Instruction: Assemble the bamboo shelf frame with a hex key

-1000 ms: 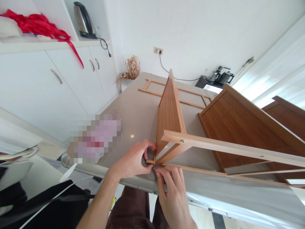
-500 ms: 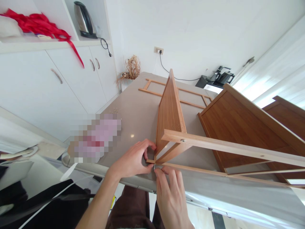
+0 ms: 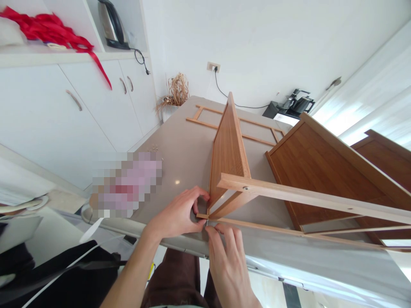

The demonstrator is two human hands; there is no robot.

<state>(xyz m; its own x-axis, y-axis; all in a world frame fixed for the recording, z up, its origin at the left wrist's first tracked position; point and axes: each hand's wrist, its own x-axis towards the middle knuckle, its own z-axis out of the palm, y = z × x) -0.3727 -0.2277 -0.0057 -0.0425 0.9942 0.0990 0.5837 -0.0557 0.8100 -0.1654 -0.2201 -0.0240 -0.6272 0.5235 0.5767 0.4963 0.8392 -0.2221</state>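
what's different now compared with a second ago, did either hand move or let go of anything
Only a small shift. The right hand slid a little left along the thin wooden rail and flattened, fingertips still at the corner joint. The left hand kept its pinch on the same corner of the wooden frame. Nothing was let go. The frame, the brown panels and the table stayed put.

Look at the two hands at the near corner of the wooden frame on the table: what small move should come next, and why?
Probably another small turn of the right hand fingertips at the corner joint, while the left hand steadies the upright panel. Both hands pinch at that joint near the table edge; what the fingers grip is too small to tell.
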